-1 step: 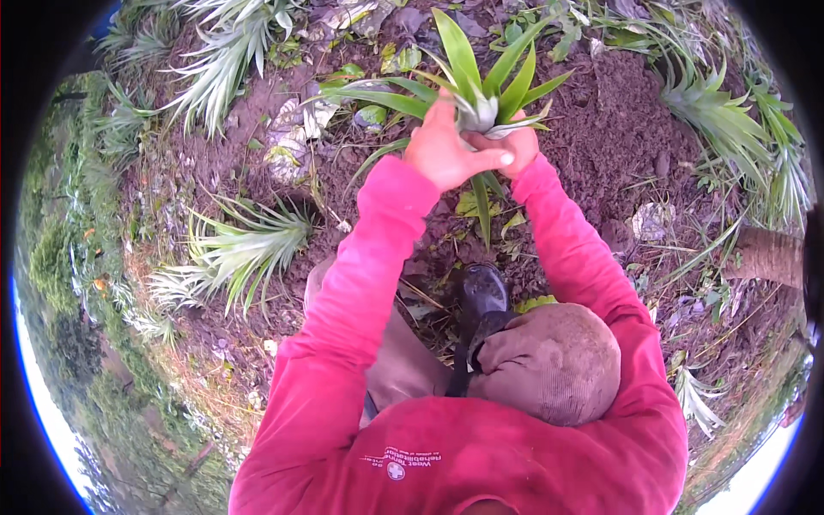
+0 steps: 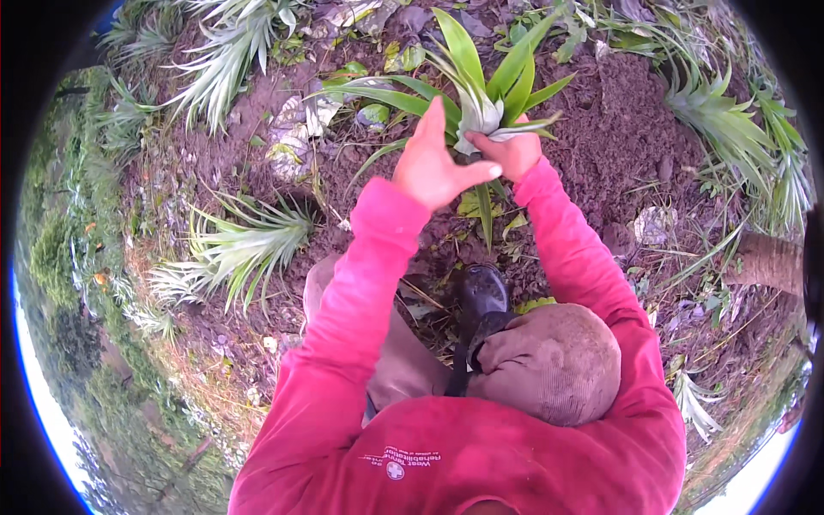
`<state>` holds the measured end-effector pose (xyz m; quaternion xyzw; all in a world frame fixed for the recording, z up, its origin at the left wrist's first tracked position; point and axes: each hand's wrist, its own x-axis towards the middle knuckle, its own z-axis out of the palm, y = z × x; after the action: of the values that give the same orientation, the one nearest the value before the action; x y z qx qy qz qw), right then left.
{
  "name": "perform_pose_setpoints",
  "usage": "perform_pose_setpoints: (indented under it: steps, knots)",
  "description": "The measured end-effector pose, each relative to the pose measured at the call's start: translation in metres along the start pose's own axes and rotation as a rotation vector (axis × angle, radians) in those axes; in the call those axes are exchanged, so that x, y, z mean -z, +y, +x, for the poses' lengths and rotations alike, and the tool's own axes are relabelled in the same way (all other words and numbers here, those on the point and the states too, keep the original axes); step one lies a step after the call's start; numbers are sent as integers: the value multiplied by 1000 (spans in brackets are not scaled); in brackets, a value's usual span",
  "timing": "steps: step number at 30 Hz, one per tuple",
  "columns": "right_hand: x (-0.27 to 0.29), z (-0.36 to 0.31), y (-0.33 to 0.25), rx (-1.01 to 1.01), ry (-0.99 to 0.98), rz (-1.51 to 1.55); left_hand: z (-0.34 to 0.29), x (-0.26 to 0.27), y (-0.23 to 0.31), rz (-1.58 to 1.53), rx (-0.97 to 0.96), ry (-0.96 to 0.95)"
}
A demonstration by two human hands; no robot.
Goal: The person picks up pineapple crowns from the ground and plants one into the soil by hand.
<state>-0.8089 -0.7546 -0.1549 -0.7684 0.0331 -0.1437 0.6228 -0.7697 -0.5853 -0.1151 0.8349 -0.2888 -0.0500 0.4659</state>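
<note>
A young pineapple plant [image 2: 481,112] with long green leaves and a pale grey-white base stands in front of me at the upper middle. My right hand [image 2: 515,154] is closed on the low part of this plant, gripping a pale lower leaf at its right side. Just left of the base, my left hand [image 2: 436,167] is open, thumb and fingers spread apart, close to the plant with nothing in it. Whether the plant's foot sits in the soil is hidden behind my hands.
Dark, moist soil [image 2: 622,112] lies around the plant, strewn with dry leaves. Other pineapple plants grow at the left [image 2: 249,245], upper left [image 2: 227,64] and right [image 2: 721,116]. My black boot [image 2: 485,292] and bent knee [image 2: 549,365] are below my hands. A brown stump-like piece [image 2: 764,257] lies at the right.
My left hand has come off the plant's base, moving slightly down and left, and its fingers have spread. The right hand still grips the plant low down.
</note>
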Motion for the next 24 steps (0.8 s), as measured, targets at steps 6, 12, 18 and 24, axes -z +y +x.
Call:
perform_pose_setpoints:
  steps: [6, 12, 18, 24]
  knots:
    - [9, 0, 8, 85, -24, -281, -108, -41, -91, 408, 235, -184]
    - [10, -1, 11, 45, -16, -161, -53, -76, -105, 522, 152, -155]
    - [7, -2, 15, 52, 42, -125, -48, -76, -111, 450, 89, -135]
    - [12, -4, 6, 20, 28, -151, -86, -38, -93, -488, 688, 258]
